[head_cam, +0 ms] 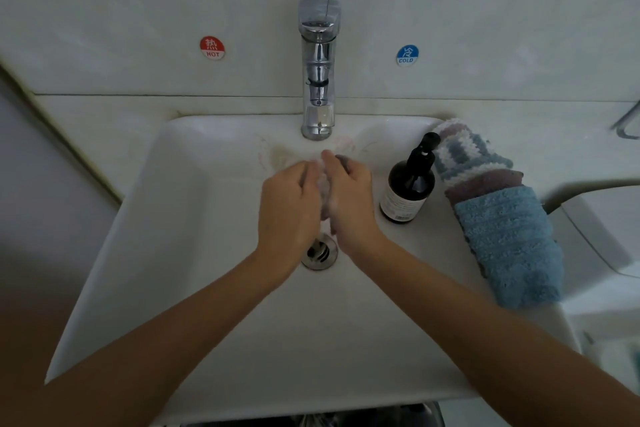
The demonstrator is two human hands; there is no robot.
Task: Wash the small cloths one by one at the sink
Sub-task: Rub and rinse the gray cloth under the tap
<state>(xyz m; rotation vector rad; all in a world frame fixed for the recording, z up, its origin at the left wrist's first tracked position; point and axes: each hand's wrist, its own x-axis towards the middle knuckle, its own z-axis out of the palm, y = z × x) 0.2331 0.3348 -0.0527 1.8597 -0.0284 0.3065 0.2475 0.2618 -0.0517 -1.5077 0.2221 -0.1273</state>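
Sink (194,218), white, rectangular, filling the centre of the frame; drain (319,251) sitting at mid-basin. Left hand (289,206) and right hand (349,199) meeting over the basin just above the drain, fingers curling around a small pale cloth (323,189) lying pressed between the palms, mostly hidden. Chrome faucet (318,80) standing at upper centre. Dark pump bottle (408,184) standing on the right rim. Stack of cloths (498,215), blue, mauve and striped, lying just right of the bottle. Red HOT sticker (212,47) and blue COLD sticker (407,55) flanking the faucet.
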